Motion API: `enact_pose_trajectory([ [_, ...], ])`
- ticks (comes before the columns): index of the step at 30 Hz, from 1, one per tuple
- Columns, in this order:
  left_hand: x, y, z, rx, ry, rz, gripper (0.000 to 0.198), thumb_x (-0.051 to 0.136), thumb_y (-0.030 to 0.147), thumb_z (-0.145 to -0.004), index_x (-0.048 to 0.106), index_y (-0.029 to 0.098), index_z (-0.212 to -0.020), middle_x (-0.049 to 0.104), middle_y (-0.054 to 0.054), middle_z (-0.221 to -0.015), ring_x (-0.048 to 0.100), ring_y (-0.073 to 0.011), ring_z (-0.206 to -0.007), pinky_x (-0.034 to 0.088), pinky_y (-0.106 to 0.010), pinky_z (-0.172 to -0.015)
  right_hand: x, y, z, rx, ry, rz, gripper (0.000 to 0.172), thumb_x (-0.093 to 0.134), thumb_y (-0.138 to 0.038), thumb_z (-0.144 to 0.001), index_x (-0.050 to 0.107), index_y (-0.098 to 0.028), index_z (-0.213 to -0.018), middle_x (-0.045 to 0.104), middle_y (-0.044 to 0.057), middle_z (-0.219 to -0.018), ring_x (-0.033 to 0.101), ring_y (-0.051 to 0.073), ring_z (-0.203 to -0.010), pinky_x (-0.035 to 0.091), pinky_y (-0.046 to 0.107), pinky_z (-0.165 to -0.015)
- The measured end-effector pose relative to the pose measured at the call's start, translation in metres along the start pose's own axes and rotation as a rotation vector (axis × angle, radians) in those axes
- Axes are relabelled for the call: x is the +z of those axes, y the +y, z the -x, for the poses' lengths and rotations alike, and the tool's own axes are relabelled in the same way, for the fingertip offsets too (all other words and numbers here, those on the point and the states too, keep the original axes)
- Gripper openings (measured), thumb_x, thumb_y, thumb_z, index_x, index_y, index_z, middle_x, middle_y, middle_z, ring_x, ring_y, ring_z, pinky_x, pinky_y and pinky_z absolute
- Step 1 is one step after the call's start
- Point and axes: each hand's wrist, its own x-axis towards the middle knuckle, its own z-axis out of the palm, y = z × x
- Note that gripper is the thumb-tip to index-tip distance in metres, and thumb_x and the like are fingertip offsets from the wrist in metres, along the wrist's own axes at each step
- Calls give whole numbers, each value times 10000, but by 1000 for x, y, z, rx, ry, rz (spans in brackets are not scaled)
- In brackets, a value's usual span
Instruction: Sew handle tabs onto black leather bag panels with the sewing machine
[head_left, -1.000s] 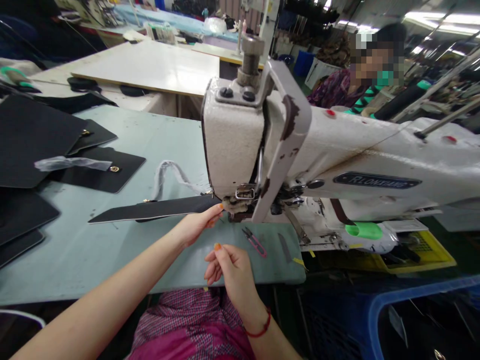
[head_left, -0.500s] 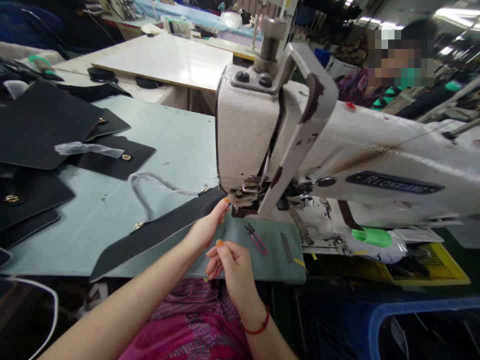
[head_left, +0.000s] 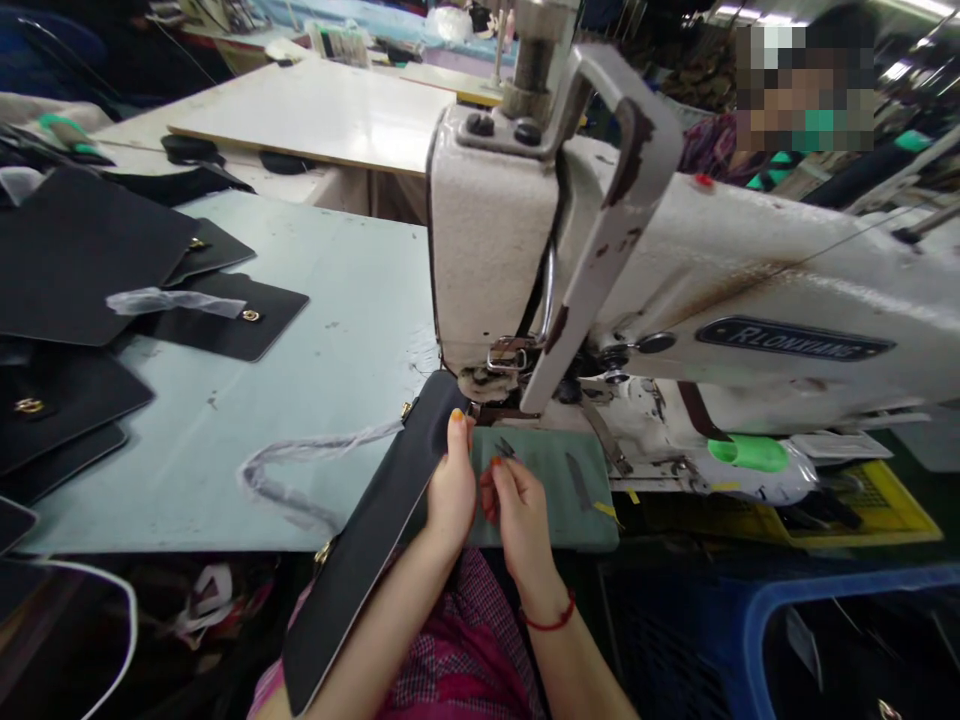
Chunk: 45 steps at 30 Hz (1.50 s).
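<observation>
A long black leather-like panel [head_left: 375,530] with a pale edge runs from beneath the sewing machine head [head_left: 495,250] down over the table's front edge. My left hand [head_left: 454,490] grips its right edge close to the presser area, thumb on top. Gold metal fittings [head_left: 324,552] and a plastic-wrapped strap [head_left: 281,465] are attached along the panel's left side. Just right of it, my right hand [head_left: 521,510] is closed around the thread snips [head_left: 504,447]; only their dark blades show, the handle being covered by the fingers.
Stacked black panels [head_left: 90,250] with gold hardware lie on the left of the pale green table [head_left: 360,270]. A grey blade-like strip [head_left: 577,480] rests right of my hands. A blue crate [head_left: 757,640] and yellow tray [head_left: 892,510] stand at right. Another person [head_left: 705,145] sits behind the machine.
The panel has swung toward me, its near end now hanging past the table edge along my left forearm. My right hand has moved right and forward onto the snips, which lay uncovered before.
</observation>
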Motion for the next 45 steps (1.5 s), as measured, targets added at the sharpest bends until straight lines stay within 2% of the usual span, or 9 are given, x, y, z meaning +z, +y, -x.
enact_pose_trajectory([
  [3,-14,-9,46,138,89,59,315,431,497,-917,564,215,-963,611,-70,-930,592,-224,-917,483,-326,-845,1,-4,-9,-82,40,52,347,504,-468,-921,614,-170,-781,572,2,-640,511,123,-559,397,224,-516],
  [7,-77,8,104,286,-254,-20,142,553,382,-886,610,284,-972,629,-72,-987,607,-219,-902,518,-314,-780,14,-12,-22,-98,-11,40,415,463,-516,-938,654,-150,-886,638,45,-716,598,149,-633,422,218,-516],
  [9,-112,40,98,397,-294,-128,166,577,359,-873,634,337,-1027,651,-51,-1013,612,-231,-950,524,-334,-830,24,-17,-28,-99,-68,42,469,439,-548,-945,650,-148,-820,629,42,-682,592,141,-602,415,213,-514],
  [12,-139,95,33,488,-311,-427,262,576,371,-878,652,339,-1126,660,-17,-1177,565,-241,-1150,450,-364,-995,41,-21,-35,-128,-92,74,530,415,-584,-945,573,-167,-659,538,1,-579,518,115,-538,377,206,-505],
  [16,-116,131,-78,498,-587,-635,356,567,364,-855,679,138,-1106,698,-63,-1151,597,-232,-1107,401,-406,-1033,58,-18,-39,-138,-20,105,504,456,-562,-927,477,-184,-593,456,-21,-540,447,108,-507,323,211,-473],
  [20,-80,125,-122,517,-871,-614,347,669,284,-766,702,91,-1053,719,-59,-1126,603,-214,-1096,393,-334,-1042,63,-12,-41,-131,24,98,449,455,-500,-926,451,-188,-603,445,-24,-539,426,108,-487,287,218,-457],
  [29,-71,115,-118,366,-1120,-478,363,673,319,-768,715,129,-1074,729,-22,-1119,630,-213,-1083,466,-322,-1005,44,-15,-41,-165,-27,111,452,471,-481,-903,339,-188,-584,298,-42,-568,285,92,-544,203,237,-500],
  [37,-75,80,-107,285,-868,-418,449,703,445,-761,698,198,-1136,716,-32,-1153,649,-241,-1046,501,-371,-966,24,-23,-40,-123,-100,134,430,478,-484,-899,366,-186,-610,298,-35,-608,290,98,-574,205,235,-518],
  [45,-78,72,-110,138,-836,-391,376,679,512,-750,749,186,-923,761,-32,-964,659,-227,-903,509,-344,-863,20,-31,-37,-138,-130,219,441,475,-482,-917,378,-179,-612,304,-35,-608,295,96,-575,194,238,-515],
])
